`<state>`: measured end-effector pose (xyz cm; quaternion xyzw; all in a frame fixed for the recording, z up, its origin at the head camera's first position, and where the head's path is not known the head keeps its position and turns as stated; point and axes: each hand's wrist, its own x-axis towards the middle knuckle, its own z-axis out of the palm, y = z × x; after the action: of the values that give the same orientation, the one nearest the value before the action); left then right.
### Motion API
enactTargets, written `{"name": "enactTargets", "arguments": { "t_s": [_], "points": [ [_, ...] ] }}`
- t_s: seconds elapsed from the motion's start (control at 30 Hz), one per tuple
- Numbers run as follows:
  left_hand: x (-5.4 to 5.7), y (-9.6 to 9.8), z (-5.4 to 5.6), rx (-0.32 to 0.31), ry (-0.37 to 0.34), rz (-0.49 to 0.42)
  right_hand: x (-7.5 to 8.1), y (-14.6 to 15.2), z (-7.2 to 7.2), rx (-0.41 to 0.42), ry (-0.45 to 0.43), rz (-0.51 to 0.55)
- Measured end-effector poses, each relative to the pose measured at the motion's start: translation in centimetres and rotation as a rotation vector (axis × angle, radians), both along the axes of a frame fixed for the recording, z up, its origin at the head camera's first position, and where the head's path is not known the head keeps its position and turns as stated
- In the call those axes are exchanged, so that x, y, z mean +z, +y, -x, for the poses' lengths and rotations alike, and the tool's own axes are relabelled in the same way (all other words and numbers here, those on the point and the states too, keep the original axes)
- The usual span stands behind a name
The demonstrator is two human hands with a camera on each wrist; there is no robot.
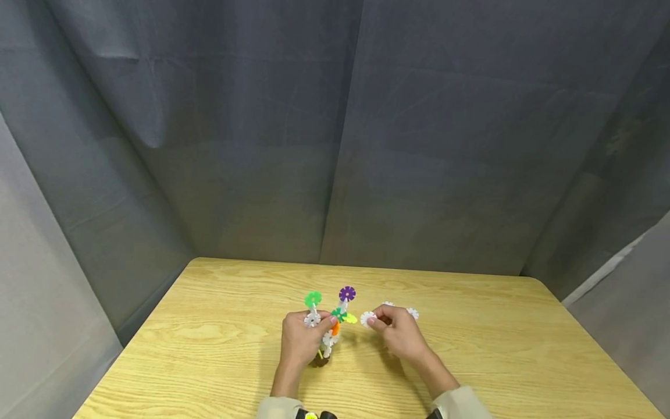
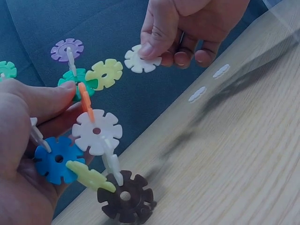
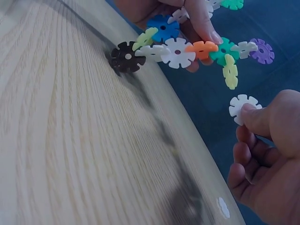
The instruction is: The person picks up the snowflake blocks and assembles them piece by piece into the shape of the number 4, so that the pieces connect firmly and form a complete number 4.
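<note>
My left hand holds a chain of notched snowflake discs upright, its thumb and fingers pinching around the dark green disc. A purple disc, a yellow disc and an orange disc join onto that green one. Lower down are a white disc, a blue disc and a black disc. A lighter green disc tops the other branch. My right hand pinches a loose white disc between thumb and fingers, slightly apart from the yellow disc's edge.
Two white discs lie on the wooden table behind my right hand: a nearer one and a farther one. Grey curtains hang beyond the table's back edge and at both sides.
</note>
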<state>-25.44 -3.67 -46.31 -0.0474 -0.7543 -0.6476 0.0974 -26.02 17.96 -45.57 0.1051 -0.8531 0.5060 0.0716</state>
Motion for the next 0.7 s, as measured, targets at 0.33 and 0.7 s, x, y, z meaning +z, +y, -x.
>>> {"name": "enactTargets", "arguments": {
  "t_s": [0.33, 0.7],
  "points": [
    [0.1, 0.1, -0.2, -0.020, -0.004, -0.005, 0.0, -0.5, -0.1, 0.044, -0.042, 0.062],
    [0.0, 0.0, -0.1, -0.022, -0.022, -0.010, -0.4, -1.2, -0.2, 0.000, -0.060, 0.137]
  ]
}}
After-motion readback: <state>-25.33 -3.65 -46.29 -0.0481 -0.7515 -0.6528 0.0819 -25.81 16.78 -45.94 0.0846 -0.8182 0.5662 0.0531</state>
